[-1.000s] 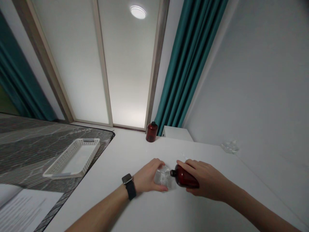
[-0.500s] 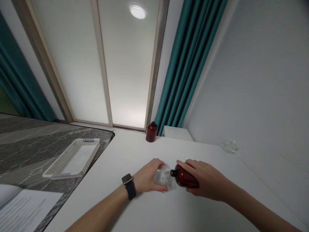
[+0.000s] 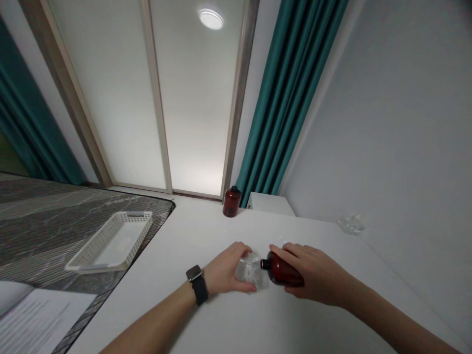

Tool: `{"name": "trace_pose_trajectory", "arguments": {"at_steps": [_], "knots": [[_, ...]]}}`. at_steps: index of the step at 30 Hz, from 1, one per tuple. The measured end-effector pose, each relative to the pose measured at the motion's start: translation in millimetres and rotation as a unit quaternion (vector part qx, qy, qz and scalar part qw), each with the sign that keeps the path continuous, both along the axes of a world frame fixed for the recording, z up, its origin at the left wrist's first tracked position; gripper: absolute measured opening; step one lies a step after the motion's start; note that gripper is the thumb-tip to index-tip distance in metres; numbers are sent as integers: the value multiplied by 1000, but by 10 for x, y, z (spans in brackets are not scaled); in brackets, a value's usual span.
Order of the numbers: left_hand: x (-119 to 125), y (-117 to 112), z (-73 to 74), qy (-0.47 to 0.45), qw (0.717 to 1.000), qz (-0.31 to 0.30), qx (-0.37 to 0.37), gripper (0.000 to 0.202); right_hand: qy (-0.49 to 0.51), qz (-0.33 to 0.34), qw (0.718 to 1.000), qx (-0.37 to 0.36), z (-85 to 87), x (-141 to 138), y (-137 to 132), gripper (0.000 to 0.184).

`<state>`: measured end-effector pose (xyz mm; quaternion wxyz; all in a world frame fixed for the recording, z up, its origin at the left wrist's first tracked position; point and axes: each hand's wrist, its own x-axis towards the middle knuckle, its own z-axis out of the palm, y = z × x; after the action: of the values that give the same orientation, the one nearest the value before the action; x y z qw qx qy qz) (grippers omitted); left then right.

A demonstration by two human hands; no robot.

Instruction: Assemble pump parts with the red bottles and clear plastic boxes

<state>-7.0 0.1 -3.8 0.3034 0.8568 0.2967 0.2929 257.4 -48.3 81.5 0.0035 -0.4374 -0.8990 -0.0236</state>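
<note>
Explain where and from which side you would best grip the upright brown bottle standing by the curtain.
Grip the far bottle around its round body, coming from the near side: it stands upright, its cap is narrow, and the curtain and a white box crowd its back and right.

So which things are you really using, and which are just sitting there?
In use:
left hand on clear container
right hand tipping brown bottle

Lying about:
second brown bottle
white basket
papers

No displacement was recorded over the last second. The left hand [image 3: 225,269] kept its grip on the clear container [image 3: 250,269]. The right hand [image 3: 309,276] kept the amber bottle [image 3: 282,273] tipped at it.
</note>
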Motion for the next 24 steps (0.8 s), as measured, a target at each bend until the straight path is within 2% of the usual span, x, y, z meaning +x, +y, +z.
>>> {"name": "trace_pose_trajectory", "arguments": {"at_steps": [24], "knots": [[-9, -8, 11, 0, 1000, -1, 3, 71, -2, 12, 1000, 23, -15, -1, 0, 82]]}}
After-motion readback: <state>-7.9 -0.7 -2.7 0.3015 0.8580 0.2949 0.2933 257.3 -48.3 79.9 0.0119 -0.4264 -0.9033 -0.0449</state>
